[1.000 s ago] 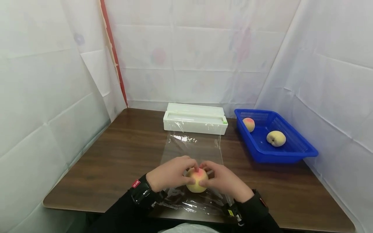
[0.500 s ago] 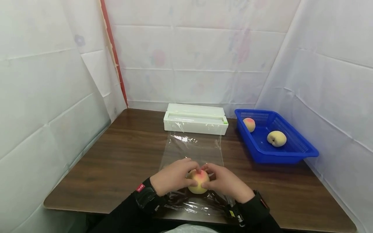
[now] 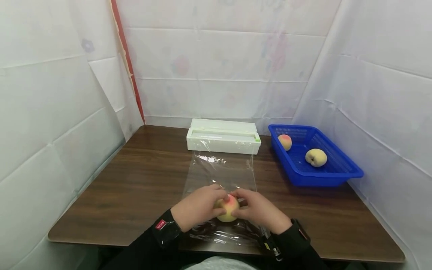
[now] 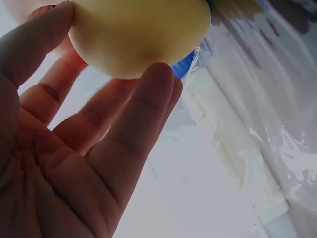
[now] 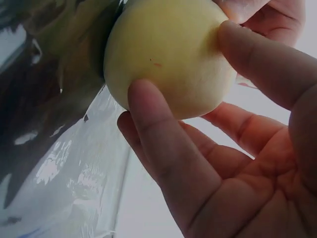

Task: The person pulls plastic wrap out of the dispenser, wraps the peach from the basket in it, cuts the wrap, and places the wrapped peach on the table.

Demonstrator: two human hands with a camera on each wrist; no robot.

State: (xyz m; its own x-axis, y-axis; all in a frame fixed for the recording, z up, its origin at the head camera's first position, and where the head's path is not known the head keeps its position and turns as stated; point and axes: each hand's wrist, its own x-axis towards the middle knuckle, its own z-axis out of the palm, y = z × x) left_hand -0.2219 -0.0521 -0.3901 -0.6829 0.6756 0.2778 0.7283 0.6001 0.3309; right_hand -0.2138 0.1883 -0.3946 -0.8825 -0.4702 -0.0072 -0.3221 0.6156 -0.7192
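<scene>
A yellow peach (image 3: 227,214) with a pink top sits on a sheet of clear plastic wrap (image 3: 222,172) near the table's front edge. My left hand (image 3: 200,207) grips it from the left, thumb and fingers curled at its side. From the right, my right hand (image 3: 260,210) holds it with bent fingertips. In the left wrist view the peach (image 4: 141,34) rests against my fingertips. The right wrist view shows the same peach (image 5: 166,59) between thumb and fingers, with the wrap lying beside and under it.
A white wrap dispenser box (image 3: 222,145), lid up, stands at the back, and the wrap runs from it towards me. At the right, a blue plastic basket (image 3: 337,179) holds two more peaches, one pinkish (image 3: 285,142) and one pale (image 3: 316,158). White sheeting walls surround the brown table (image 3: 141,187).
Both hands keep their hold on the peach, which stays in almost the same place on the wrap. The head view has shifted slightly.
</scene>
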